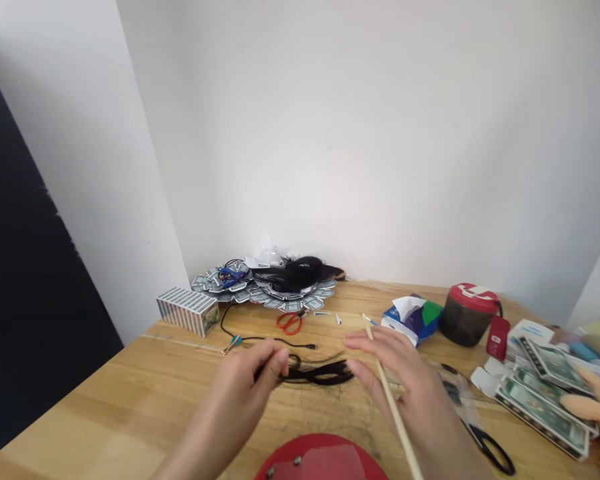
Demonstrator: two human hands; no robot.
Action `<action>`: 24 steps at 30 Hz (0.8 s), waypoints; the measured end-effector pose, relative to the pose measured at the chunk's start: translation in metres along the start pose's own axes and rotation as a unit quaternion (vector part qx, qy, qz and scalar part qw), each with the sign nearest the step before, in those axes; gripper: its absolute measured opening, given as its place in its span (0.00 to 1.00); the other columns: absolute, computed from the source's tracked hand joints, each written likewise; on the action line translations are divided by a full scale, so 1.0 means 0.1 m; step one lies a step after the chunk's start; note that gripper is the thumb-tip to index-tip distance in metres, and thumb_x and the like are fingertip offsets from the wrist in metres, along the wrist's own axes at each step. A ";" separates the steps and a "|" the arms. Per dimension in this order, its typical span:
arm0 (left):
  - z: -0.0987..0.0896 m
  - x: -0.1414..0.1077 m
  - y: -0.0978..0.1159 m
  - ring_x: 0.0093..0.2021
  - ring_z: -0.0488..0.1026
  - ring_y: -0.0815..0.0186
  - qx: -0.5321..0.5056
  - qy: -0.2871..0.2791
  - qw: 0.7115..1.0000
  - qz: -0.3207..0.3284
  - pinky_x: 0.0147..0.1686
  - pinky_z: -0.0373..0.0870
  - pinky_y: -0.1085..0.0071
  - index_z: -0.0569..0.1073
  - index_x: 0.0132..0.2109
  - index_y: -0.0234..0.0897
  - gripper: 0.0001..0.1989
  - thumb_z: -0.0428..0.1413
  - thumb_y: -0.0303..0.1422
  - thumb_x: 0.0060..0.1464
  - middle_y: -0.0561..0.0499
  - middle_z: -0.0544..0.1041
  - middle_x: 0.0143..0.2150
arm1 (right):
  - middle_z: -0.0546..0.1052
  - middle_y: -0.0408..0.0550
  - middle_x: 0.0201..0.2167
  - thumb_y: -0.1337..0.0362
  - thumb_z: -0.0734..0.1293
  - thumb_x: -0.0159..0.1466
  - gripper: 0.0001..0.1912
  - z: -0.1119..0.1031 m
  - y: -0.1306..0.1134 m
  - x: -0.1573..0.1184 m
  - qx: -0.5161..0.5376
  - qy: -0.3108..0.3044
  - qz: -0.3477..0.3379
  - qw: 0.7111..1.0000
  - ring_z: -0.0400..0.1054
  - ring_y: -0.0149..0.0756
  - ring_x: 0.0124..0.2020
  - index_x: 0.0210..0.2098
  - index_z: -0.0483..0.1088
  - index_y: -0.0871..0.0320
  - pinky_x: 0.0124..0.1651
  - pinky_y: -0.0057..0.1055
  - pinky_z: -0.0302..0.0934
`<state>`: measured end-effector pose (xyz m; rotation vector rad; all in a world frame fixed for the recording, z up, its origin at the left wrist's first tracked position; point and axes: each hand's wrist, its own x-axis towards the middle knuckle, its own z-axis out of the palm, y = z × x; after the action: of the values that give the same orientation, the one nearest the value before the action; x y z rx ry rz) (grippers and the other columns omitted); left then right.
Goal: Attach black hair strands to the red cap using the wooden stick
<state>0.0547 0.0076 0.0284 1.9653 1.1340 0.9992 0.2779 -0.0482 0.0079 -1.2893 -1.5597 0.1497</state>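
Note:
My left hand [263, 370] pinches one end of a black hair strand [325, 373], which stretches to the right just above the wooden table [170, 393]. My right hand [400, 380] is at the strand's other end, thumb and fingers curved around a long, thin wooden stick [395, 407]. The stick slants from beyond the fingertips down toward me. Whether the right fingertips also grip the hair cannot be made out. Below the hands, at the bottom edge, lies a round red object [325, 460] with small metal bits on it.
Black hair bundles [300, 273] lie on patterned fan-like sheets at the back. Red-handled scissors [290, 323], a black cable [280, 342] and a row of small boxes [189, 311] are leftward. Rightward are a tissue pack [414, 319], a red-lidded tub [467, 315], black-handled scissors [493, 450] and printed boxes [543, 413].

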 end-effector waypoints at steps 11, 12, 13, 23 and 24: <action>0.27 -0.21 0.03 0.29 0.67 0.63 0.003 -0.117 0.993 0.008 0.31 0.59 0.72 0.67 0.30 0.40 0.20 0.45 0.46 0.66 0.53 0.71 0.28 | 0.79 0.45 0.43 0.68 0.69 0.67 0.07 0.09 -0.18 -0.14 -0.081 -0.034 -0.193 0.977 0.64 0.49 0.54 0.41 0.76 0.49 0.54 0.45 0.63; 0.27 -0.21 0.03 0.30 0.67 0.63 -0.003 -0.113 0.994 0.005 0.32 0.59 0.72 0.67 0.30 0.39 0.20 0.45 0.46 0.66 0.53 0.71 0.27 | 0.79 0.45 0.42 0.70 0.69 0.67 0.08 0.09 -0.17 -0.14 -0.076 -0.039 -0.188 0.978 0.64 0.49 0.55 0.40 0.76 0.49 0.55 0.45 0.63; 0.27 -0.21 0.03 0.30 0.66 0.63 -0.011 -0.109 0.994 0.002 0.32 0.58 0.72 0.67 0.30 0.39 0.20 0.45 0.46 0.66 0.53 0.70 0.27 | 0.78 0.45 0.42 0.72 0.69 0.66 0.09 0.09 -0.17 -0.15 -0.072 -0.043 -0.183 0.980 0.63 0.49 0.55 0.40 0.76 0.49 0.55 0.45 0.62; 0.25 -0.15 -0.03 0.33 0.67 0.61 -0.017 -0.130 0.991 -0.014 0.34 0.60 0.69 0.70 0.31 0.39 0.19 0.48 0.45 0.65 0.51 0.72 0.31 | 0.77 0.46 0.39 0.75 0.66 0.65 0.11 0.15 -0.18 -0.17 -0.063 -0.013 -0.171 0.983 0.60 0.51 0.55 0.36 0.72 0.51 0.55 0.49 0.57; 0.24 -0.15 -0.03 0.39 0.70 0.59 -0.021 -0.119 0.993 -0.014 0.40 0.63 0.68 0.72 0.35 0.39 0.16 0.48 0.45 0.65 0.49 0.75 0.37 | 0.77 0.46 0.39 0.75 0.66 0.66 0.11 0.14 -0.18 -0.17 -0.075 -0.012 -0.178 0.981 0.61 0.51 0.55 0.36 0.72 0.51 0.55 0.50 0.57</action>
<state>0.0693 -0.0086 0.0096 1.9686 0.9963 0.7450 0.2537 -0.0618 0.0025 -1.1017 -1.8233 -0.1833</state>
